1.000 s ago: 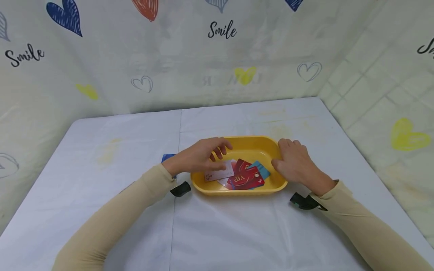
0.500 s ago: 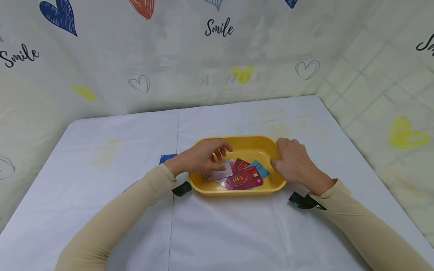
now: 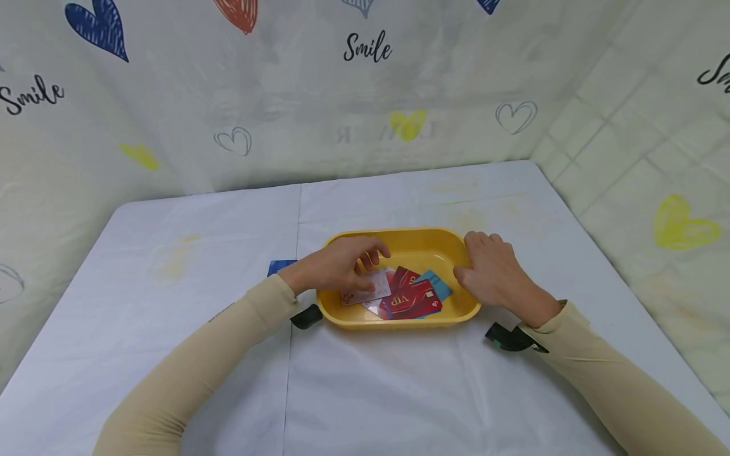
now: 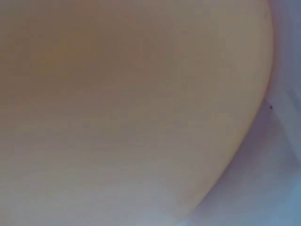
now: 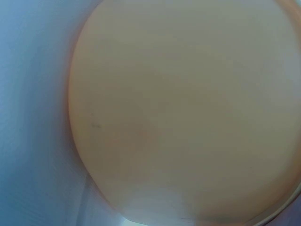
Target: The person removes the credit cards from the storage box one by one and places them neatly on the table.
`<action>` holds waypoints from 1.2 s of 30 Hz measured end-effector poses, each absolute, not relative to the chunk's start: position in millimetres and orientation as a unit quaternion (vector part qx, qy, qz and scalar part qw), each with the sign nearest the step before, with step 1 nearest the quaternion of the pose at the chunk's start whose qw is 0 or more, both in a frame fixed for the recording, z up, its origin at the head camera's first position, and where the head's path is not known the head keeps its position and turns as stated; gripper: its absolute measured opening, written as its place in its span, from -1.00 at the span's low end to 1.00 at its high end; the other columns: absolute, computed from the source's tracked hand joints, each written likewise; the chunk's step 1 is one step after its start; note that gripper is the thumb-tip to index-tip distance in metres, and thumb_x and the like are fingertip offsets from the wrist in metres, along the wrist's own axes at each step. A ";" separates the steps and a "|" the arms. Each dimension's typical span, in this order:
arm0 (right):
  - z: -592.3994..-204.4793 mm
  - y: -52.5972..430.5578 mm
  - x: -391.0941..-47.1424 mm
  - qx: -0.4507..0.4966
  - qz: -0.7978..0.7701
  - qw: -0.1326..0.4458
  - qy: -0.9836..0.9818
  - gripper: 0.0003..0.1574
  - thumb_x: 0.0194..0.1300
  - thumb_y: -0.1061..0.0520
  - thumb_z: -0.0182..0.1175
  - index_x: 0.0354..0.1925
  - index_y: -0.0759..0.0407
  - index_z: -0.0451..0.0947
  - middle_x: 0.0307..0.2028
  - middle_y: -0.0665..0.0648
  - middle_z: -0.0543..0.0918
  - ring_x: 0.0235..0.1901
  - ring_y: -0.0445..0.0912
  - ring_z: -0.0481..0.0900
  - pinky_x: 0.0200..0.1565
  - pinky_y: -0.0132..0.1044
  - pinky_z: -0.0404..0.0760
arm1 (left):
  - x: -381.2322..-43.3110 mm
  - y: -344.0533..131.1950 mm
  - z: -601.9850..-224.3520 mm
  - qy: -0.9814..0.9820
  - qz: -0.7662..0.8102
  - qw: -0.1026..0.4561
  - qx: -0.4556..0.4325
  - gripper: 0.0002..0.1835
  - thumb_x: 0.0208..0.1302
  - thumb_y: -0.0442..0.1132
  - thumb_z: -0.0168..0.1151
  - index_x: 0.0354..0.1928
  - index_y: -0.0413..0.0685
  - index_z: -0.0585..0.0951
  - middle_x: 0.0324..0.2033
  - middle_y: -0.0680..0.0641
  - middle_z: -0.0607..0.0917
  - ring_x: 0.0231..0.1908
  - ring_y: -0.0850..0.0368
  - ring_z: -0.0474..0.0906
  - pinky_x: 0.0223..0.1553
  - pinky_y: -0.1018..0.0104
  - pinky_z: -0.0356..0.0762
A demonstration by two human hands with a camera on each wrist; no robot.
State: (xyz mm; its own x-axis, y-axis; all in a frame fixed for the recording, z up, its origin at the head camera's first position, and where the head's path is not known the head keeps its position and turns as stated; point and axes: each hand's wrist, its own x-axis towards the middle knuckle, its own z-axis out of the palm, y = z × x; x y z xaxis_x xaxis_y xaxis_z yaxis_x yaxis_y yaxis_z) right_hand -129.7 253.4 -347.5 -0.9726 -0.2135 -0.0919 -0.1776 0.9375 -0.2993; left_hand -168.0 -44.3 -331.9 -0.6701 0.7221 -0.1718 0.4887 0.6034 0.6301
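Note:
A yellow tray (image 3: 424, 235) stands on the table and holds several plastic cards. Over its left side my left hand (image 3: 341, 263) reaches in, fingers loosely bent and apart from the thumb. That thumb lies over a white card (image 3: 355, 296). To the right of it is a red VIP card (image 3: 416, 300), overlapping other red cards and a blue card (image 3: 440, 287). At the tray's right end my right hand (image 3: 492, 269) grips the rim, thumb on the inner side. Blurred skin fills most of both wrist views, hiding the hands' work there.
A blue object (image 3: 279, 266) lies left of the tray, partly hidden by the left wrist. A white cloth (image 3: 388, 392) covers the table. Behind it hangs a pale curtain (image 3: 296, 95) with hearts and "Smile" lettering.
The left thumb has come down slightly over the white card. The right hand keeps its hold on the tray. The head view has shifted a little.

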 end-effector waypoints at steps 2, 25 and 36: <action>-347.7 253.4 -129.9 -0.100 -0.147 0.062 0.982 -0.61 0.29 0.07 0.02 -0.07 0.36 0.36 -0.30 0.22 0.42 -0.20 0.16 0.31 -0.19 -0.11 0.22 | -168.1 -43.4 -332.7 0.874 0.271 0.208 0.346 -0.39 0.21 -0.21 0.51 0.28 -0.05 0.51 0.00 -0.04 0.64 0.02 0.12 0.56 0.12 0.25 0.69; -345.7 251.6 -127.9 -0.100 -0.144 0.064 0.982 -0.60 0.28 0.08 0.01 -0.05 0.38 0.36 -0.30 0.23 0.43 -0.20 0.16 0.32 -0.18 -0.11 0.23 | -165.6 -35.4 -337.0 0.890 0.225 0.233 0.322 -0.40 0.23 -0.22 0.50 0.29 0.06 0.49 -0.02 -0.02 0.63 0.02 0.13 0.53 0.14 0.28 0.68; -346.5 252.1 -128.5 -0.101 -0.147 0.060 0.982 -0.63 0.27 0.08 0.01 -0.10 0.36 0.36 -0.32 0.22 0.43 -0.22 0.15 0.32 -0.20 -0.12 0.22 | -163.7 -33.8 -334.6 0.891 0.217 0.243 0.317 -0.39 0.23 -0.23 0.50 0.29 0.05 0.48 -0.01 -0.04 0.62 0.03 0.11 0.53 0.14 0.28 0.68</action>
State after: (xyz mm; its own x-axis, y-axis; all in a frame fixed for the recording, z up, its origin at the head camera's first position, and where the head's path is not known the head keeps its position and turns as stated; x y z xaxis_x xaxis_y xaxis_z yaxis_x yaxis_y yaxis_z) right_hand -128.5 252.1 -346.5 -0.9723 -0.2165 -0.0877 -0.1815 0.9365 -0.3001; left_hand -163.7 -33.8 -334.6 -0.6819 0.6694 -0.2949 0.4588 0.7054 0.5402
